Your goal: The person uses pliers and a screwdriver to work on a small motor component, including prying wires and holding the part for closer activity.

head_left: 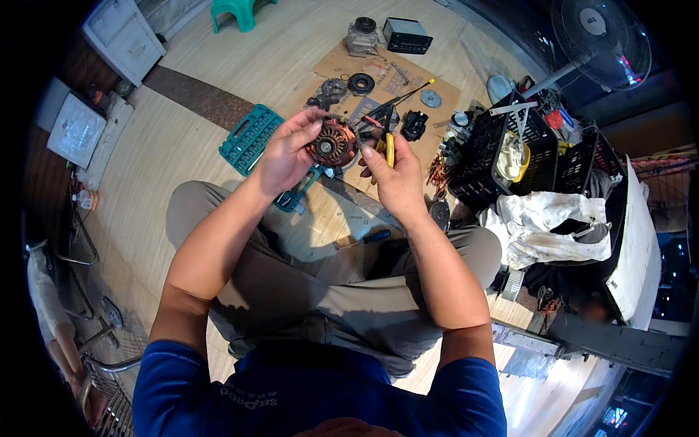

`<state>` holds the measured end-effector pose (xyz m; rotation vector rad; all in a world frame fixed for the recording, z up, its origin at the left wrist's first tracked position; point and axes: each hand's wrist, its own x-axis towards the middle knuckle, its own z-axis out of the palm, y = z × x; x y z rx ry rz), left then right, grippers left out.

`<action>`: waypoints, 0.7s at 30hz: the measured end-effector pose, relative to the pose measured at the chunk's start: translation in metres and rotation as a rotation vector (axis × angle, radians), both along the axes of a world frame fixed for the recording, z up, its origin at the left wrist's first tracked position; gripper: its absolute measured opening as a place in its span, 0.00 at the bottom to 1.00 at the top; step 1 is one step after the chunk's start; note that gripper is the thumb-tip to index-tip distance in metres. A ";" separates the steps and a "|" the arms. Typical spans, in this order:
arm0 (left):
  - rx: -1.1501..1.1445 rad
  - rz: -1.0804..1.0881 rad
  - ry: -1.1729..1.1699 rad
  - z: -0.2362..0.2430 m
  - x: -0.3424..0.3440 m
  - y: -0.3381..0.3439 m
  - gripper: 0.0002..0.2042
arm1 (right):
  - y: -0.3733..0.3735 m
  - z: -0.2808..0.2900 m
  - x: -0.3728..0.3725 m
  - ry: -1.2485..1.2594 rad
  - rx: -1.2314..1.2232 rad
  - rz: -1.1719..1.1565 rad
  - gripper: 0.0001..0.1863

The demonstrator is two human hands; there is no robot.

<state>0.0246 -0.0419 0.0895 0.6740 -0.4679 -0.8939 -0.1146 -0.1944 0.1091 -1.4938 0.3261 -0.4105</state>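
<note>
My left hand [291, 148] is closed around the rim of a round alternator part [331, 144] with copper windings and a dark slotted centre. It is held above the floor, its round face turned up toward me. My right hand [397, 173] is wrapped around yellow-handled pliers [390, 149], whose dark jaws point away from me, just right of the alternator part. Whether the jaws touch it I cannot tell. Below and left of the part lies an open teal socket-set case [251, 138], partly hidden by my left hand and forearm.
On a cardboard sheet [415, 76] lie a black ring-shaped pulley [360, 84], a dark housing [331, 90] and a black plastic part [415, 125]. A car radio [408, 36] stands beyond. Black crates [535, 156], white cloth [546, 226] and a fan [593, 40] fill the right side.
</note>
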 end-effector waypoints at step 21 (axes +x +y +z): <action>0.100 -0.051 -0.056 0.005 -0.007 -0.002 0.17 | 0.010 -0.015 0.003 0.062 -0.161 -0.061 0.18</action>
